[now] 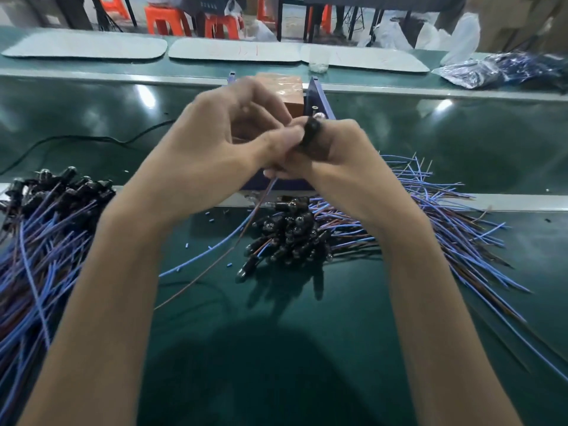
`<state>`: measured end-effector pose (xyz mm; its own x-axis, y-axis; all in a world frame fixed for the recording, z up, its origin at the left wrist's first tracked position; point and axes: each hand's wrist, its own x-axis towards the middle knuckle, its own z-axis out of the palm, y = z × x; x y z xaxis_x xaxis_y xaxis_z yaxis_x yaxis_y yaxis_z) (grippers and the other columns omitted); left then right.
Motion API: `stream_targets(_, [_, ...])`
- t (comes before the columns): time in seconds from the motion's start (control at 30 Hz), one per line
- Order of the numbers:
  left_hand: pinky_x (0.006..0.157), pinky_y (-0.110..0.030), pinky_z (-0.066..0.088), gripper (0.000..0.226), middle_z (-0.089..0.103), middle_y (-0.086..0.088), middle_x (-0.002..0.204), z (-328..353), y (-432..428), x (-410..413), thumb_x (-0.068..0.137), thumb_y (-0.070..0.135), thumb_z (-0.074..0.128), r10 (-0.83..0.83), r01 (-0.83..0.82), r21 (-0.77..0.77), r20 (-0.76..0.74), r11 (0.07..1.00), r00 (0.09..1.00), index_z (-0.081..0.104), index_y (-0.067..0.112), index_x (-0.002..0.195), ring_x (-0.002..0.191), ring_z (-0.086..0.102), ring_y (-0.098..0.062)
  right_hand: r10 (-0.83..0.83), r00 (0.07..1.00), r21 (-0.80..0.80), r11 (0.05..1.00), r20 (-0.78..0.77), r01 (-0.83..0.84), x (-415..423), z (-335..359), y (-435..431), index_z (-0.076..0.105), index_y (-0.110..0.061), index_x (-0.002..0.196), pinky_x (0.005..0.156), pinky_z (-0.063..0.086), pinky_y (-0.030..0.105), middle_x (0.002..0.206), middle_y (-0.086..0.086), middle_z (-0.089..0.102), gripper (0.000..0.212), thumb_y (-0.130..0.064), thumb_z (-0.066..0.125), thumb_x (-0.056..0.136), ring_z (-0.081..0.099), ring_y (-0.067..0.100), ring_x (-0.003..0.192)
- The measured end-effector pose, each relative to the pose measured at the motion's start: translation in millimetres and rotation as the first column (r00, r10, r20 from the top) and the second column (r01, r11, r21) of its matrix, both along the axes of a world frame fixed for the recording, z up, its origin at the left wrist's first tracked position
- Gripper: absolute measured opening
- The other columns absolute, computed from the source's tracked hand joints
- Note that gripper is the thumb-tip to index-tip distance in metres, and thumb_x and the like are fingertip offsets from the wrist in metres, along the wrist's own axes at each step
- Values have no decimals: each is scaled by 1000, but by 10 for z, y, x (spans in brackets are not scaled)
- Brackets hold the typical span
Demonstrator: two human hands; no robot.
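Nearest the camera, a dark green desk [338, 348] with a smooth, faintly glossy mat is seen, strewn with tiny blue snippets [187, 245] that look like cut insulation. On it two heaps of like parts are laid: a left heap [46, 229] and a middle heap [289, 235], each made of small black cylindrical holders with rounded, shiny tips and thin, flexible blue and brown leads, those of the middle heap fanned out to the right. Which heap is finished and which waits cannot be told, but with so many pieces on both sides the run is judged to be about midway. Above the desk one black holder [310, 130] is held between both hands. The left hand [221, 139] is curled, its thumb and forefinger pinched at the piece, and the right hand [335, 155] is closed round it from below. The grip is blurred, so what is being done to it is not clear. Its blue wire [215, 245] and brown wire [212, 273] are left trailing down onto the mat. Just behind the hands a jig [318, 96] with flat blue side plates and an orange-brown block [281, 84] is set by a shiny green belt [92, 109]. Beyond it, flat white trays [86, 46] with rounded corners, a clear cup [318, 61] and a crinkled plastic bag [507, 69] of dark goods are ranged, with orange plastic stools [166, 20] farthest off.
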<state>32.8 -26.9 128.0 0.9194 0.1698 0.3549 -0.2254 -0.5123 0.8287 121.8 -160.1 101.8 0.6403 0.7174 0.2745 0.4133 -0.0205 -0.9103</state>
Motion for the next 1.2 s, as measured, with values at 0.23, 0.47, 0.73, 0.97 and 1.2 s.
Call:
stream_targets(0.23, [55,-13,47,31,71,8,65,-31,-135,105,100,42,44,186,-200,-312,-76,929,980,49,24,75,65,68,-6,-261,963,184,951,59,247,54,53,-21,71,-2,94,87,56,39,91,15,72,11,-5,60,92,70,23,89])
stream_targets(0.47, [50,-18,52,40,71,-15,98,-24,-106,185,98,53,36,130,-310,-618,-319,723,939,35,23,124,75,74,-23,-90,995,323,941,-45,100,-85,148,2,63,-9,93,86,54,30,96,9,70,17,-8,47,99,67,13,94])
stream_targets(0.73, [62,-19,53,52,58,-2,102,-61,64,143,97,18,45,479,-328,-839,-92,435,873,29,10,146,71,69,-6,21,992,328,945,-121,20,-139,203,-51,56,-6,89,90,54,34,76,8,65,21,-8,39,101,68,21,84])
stream_targets(0.97, [53,-18,42,42,43,2,97,-73,119,121,91,5,43,643,-371,-856,-61,359,763,30,16,130,63,50,-6,-19,984,279,958,-179,69,-134,222,-79,56,-6,87,69,55,29,57,3,45,21,-10,42,101,48,14,53])
stream_targets(1.2, [37,-17,25,22,37,7,66,-17,-27,141,93,8,45,462,-361,-695,-46,622,885,30,24,90,40,31,-3,-242,936,243,921,-257,305,-51,198,-95,62,-8,77,40,24,16,50,-9,36,22,-13,54,97,26,4,41])
